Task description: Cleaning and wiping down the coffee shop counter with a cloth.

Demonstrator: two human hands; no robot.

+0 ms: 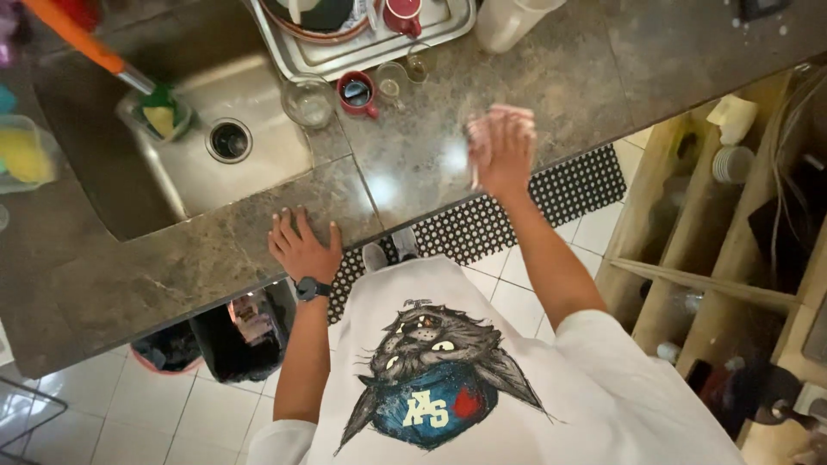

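Observation:
My left hand (301, 247) lies flat on the front edge of the dark stone counter (129, 275), fingers spread, holding nothing; a dark watch (311, 288) is on its wrist. My right hand (502, 153) is over the counter further right, blurred by motion. It has a pinkish cloth (491, 119) under its fingers, next to a bright glare spot on the stone. I wear a white T-shirt with a cat picture (431, 379).
A steel sink (258, 164) with a round drain (228, 139) is at the left, with a sponge holder (159, 116) and an orange-handled tool (77, 39). A glass bowl (308, 102), red cup (356, 92) and metal drying tray (297, 53) are behind. Dotted mat (551, 194) underfoot; wooden shelves (715, 284) right.

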